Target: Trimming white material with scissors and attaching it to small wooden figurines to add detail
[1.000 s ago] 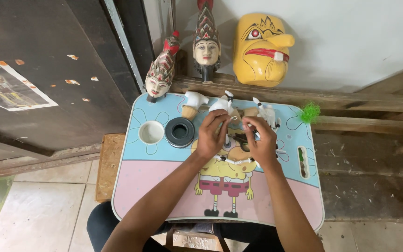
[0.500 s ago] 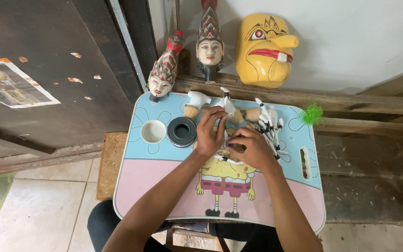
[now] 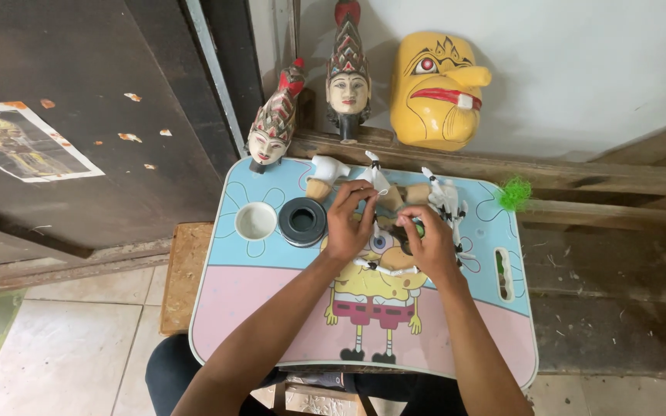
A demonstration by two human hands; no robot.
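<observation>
Counting hands: two, both bare and both the person's own, meeting over the middle of the table (image 3: pixel 271 308).
Left hand (image 3: pixel 348 223): curled, thumb and fingertips pinched on a small white piece (image 3: pixel 377 179) that stands up just beyond the knuckles.
Right hand (image 3: pixel 428 243): closed around something small with a spot of green (image 3: pixel 419 229) showing at the fingers; what it is I cannot tell.
Table: one, a low lap table with a blue upper half, a pink lower half and a yellow cartoon figure printed in the middle.
Cups: two, side by side on the blue part, left of the left hand; one white cup (image 3: pixel 256 221) and one black ring-shaped cup (image 3: pixel 302 221), touching or nearly so.
White-painted wooden pieces: several lie along the far edge, one at the left (image 3: pixel 325 171) and a spiky cluster (image 3: pixel 445 202) just beyond the right hand; an exact count is hidden by the hands.
Puppet heads: two carved heads with tall patterned crowns, one tilted (image 3: pixel 271 127) at the far left corner of the table, one upright (image 3: pixel 348 77) behind it.
Mask: one, yellow (image 3: pixel 435 88) with a long nose and red mouth, leaning on the white wall.
Green tuft: one (image 3: pixel 515 192), on the wooden beam beside the right far corner of the table.
</observation>
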